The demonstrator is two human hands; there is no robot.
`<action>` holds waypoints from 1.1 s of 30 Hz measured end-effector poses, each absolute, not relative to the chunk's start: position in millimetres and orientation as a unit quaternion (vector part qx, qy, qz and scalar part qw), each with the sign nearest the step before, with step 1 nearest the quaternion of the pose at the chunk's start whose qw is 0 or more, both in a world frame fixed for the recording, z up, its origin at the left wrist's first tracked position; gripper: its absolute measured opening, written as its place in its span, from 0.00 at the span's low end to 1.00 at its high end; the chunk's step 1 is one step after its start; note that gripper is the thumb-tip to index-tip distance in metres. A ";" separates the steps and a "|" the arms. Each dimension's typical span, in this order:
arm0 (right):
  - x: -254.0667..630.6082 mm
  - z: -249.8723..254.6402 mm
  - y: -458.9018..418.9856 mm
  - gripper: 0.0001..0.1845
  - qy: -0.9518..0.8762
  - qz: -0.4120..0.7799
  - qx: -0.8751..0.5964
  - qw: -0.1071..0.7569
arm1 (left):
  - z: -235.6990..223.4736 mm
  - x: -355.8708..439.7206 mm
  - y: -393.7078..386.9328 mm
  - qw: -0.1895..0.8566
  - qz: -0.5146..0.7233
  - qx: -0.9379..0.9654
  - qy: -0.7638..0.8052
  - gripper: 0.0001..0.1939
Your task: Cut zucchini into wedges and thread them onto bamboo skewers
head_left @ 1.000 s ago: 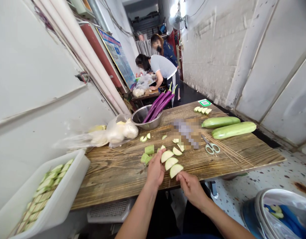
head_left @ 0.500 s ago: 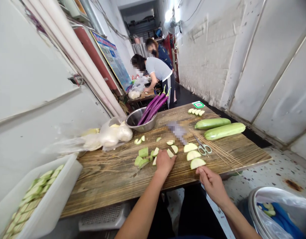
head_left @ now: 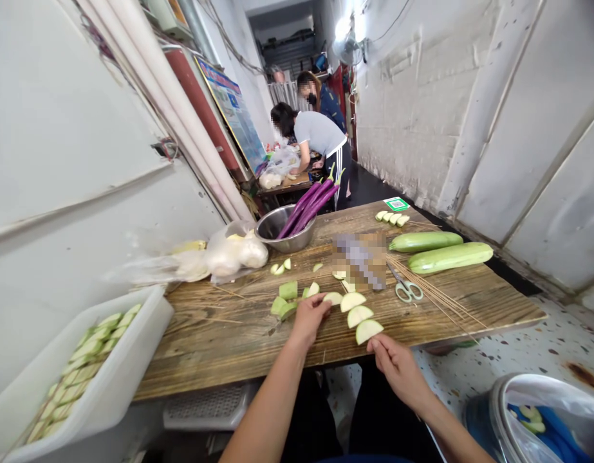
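My left hand (head_left: 310,319) pinches a half-round zucchini slice (head_left: 333,298) between thumb and fingers, just above the table. Three more pale half-round slices (head_left: 359,316) stand in a row beside it, threaded on a skewer that the slices hide. My right hand (head_left: 392,360) is closed on the near end of that skewer, close behind the last slice. Left of my left hand lie green zucchini chunks (head_left: 287,290). A few loose slices (head_left: 345,281) are at the edge of a blurred patch on the table.
On the wooden table (head_left: 200,360) are whole zucchini (head_left: 450,257), scissors (head_left: 408,290), bamboo skewers (head_left: 441,292) and a metal bowl (head_left: 286,243) of purple eggplants (head_left: 309,209). A white tub (head_left: 147,347) with skewered slices stands left, a lined bucket (head_left: 504,411) right. Two people are farther back.
My left hand left the row of skewered slices, reached to the loose pieces and now holds another slice near the row. My right hand moved right with the skewer, then slightly back left.
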State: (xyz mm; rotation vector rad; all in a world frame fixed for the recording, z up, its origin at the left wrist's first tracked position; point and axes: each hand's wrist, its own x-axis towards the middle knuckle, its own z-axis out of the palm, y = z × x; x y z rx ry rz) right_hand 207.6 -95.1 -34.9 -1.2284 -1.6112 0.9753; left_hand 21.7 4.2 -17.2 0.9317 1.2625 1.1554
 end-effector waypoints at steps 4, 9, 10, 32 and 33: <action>191.0 -33.6 -100.1 0.15 -0.684 0.399 -0.459 0.404 | -2.7 0.9 -0.3 0.681 0.557 0.183 0.440 0.06; 169.7 -28.8 -101.6 0.14 -0.726 0.390 -0.434 0.364 | 9.9 -21.5 -4.4 0.680 0.579 0.107 0.436 0.05; 166.3 -27.6 -101.4 0.14 -0.733 0.388 -0.430 0.358 | 10.6 -24.9 -5.0 0.679 0.581 0.098 0.439 0.04; 145.7 -23.5 -101.3 0.13 -0.751 0.380 -0.431 0.324 | 9.1 -33.6 -11.7 0.663 0.608 0.035 0.436 0.04; 145.8 -23.6 -101.2 0.13 -0.751 0.380 -0.431 0.325 | 9.4 -33.3 -11.5 0.662 0.609 0.033 0.435 0.03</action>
